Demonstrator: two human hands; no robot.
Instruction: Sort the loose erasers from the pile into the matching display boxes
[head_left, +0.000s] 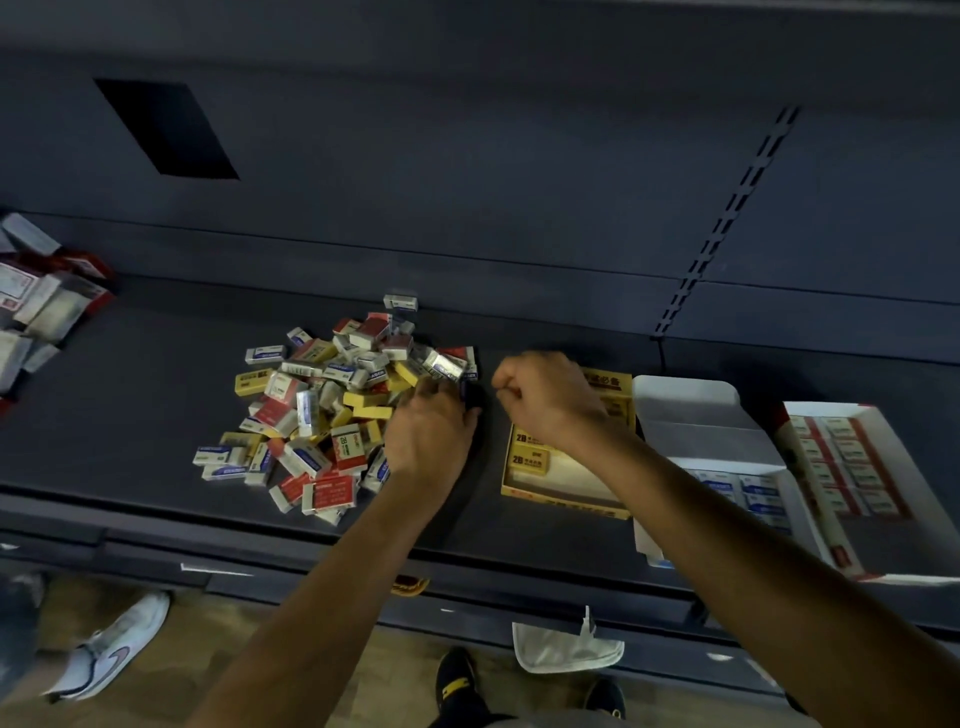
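Pile (322, 405): loose erasers (265, 355) heaped on the shelf (130, 415), left of the yellow box (566, 506).
Left hand (431, 426): fingers curled at the pile's right edge.
Right hand (543, 397): fisted above the yellow box.
Grip contents: hidden in both hands; you cannot tell.
Handling: judge them light and stiff; pinch each by its long sides.

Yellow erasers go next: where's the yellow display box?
Head view, right of centre: the yellow display box sits between the eraser pile and the white display box, partly under the right hand.
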